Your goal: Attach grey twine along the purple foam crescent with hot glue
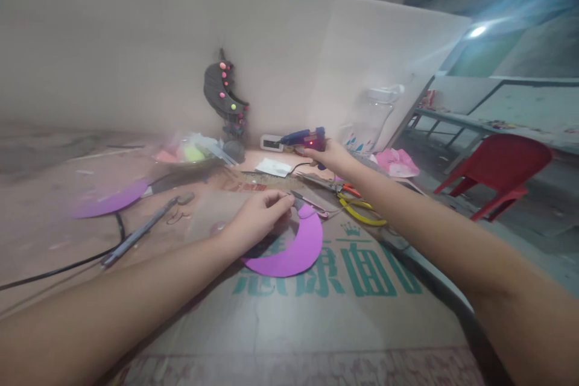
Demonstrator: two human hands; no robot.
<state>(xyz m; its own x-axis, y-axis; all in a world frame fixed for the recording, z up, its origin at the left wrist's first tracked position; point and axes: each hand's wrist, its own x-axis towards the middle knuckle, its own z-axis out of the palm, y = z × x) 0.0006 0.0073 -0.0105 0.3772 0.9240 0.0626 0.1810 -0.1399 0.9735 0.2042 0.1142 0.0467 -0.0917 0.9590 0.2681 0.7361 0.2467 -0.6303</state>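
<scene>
Bench [67,244] stood against pale wall [136,42], part-covered by green-printed cardboard [280,325]; red chair [513,160] beyond. Left hand [260,212], fingers [281,206] closed, pinched purple crescent [307,247] over cardboard; right hand [335,158] gripped blue glue gun [302,137].

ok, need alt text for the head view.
A person's right hand holds a blue glue gun; the left hand is at the upper tip of a purple crescent on a green-printed sheet. Behind, a dark crescent ornament with colored balls hangs against the wall.
</scene>
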